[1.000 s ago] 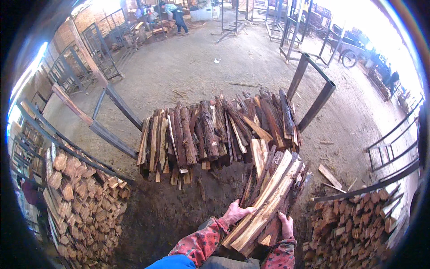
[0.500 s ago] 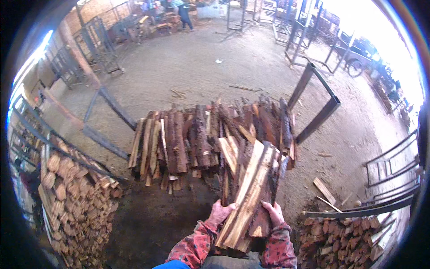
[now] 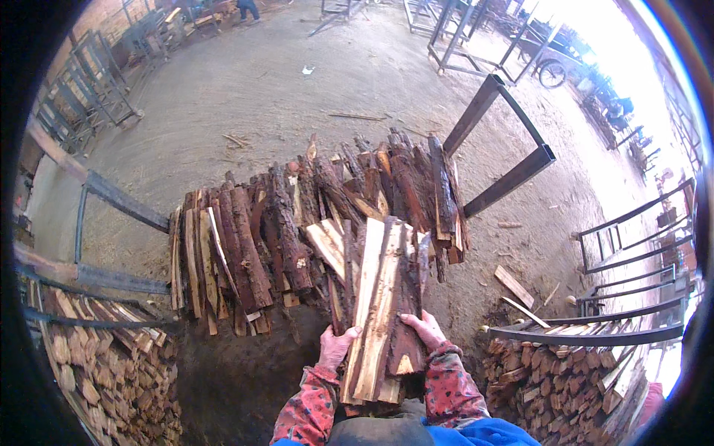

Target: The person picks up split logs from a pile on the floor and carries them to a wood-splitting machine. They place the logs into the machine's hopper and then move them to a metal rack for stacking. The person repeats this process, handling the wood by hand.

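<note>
A bundle of rough split wood slabs (image 3: 384,297), pale on the cut faces and dark with bark on the edges, lies between my hands, pointing away from me. My left hand (image 3: 338,347) is closed around its left side, thumb on top. The right side is in the grip of my right hand (image 3: 424,329), whose thumb also lies over the upper edge. The fingers beneath are hidden. Just beyond lies a long row of bark-covered wood slabs (image 3: 245,245); the bundle's far end overlaps the row, and I cannot tell whether it rests on it.
An upright dark metal frame (image 3: 509,178) stands at the row's right end, another metal frame (image 3: 123,201) at its left. Stacks of split wood flank me at left (image 3: 111,372) and right (image 3: 550,379). Loose wood pieces (image 3: 515,286) lie on the ground at right.
The view has tilted and turned, so the row sits farther left. My hands and the bundle have shifted left in the picture, and the bundle points straighter ahead. Both hands keep their hold.
</note>
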`<control>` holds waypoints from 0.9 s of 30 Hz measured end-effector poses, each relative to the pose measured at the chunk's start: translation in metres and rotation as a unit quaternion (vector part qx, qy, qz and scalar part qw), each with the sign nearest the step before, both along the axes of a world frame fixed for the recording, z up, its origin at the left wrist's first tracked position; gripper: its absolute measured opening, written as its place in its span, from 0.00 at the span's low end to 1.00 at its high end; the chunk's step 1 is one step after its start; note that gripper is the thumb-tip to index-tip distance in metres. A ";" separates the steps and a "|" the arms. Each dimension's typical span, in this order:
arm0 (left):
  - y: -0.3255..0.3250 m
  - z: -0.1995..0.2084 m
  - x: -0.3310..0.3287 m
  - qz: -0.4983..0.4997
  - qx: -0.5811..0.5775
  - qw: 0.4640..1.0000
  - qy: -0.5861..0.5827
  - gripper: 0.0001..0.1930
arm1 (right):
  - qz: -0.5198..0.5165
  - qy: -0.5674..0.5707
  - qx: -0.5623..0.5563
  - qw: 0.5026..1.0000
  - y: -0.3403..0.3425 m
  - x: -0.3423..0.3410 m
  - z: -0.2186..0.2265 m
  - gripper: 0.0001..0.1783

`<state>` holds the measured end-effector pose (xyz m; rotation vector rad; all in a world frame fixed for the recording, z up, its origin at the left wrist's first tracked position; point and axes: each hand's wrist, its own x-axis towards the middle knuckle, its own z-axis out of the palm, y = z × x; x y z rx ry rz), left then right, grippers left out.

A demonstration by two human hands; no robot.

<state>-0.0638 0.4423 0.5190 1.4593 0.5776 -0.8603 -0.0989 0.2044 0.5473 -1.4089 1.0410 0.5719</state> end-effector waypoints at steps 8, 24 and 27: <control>-0.003 -0.001 0.072 0.086 0.011 0.990 -0.110 0.21 | 0.082 -0.034 0.050 0.995 0.000 0.111 -0.008 0.36; -0.013 -0.040 0.118 0.174 0.050 0.954 -0.237 0.29 | 0.504 -0.123 -0.055 0.853 0.071 0.226 -0.113 0.22; 0.030 -0.052 0.011 0.167 0.167 0.971 -0.038 0.29 | 0.642 -0.111 -0.024 0.758 0.085 0.187 -0.123 0.24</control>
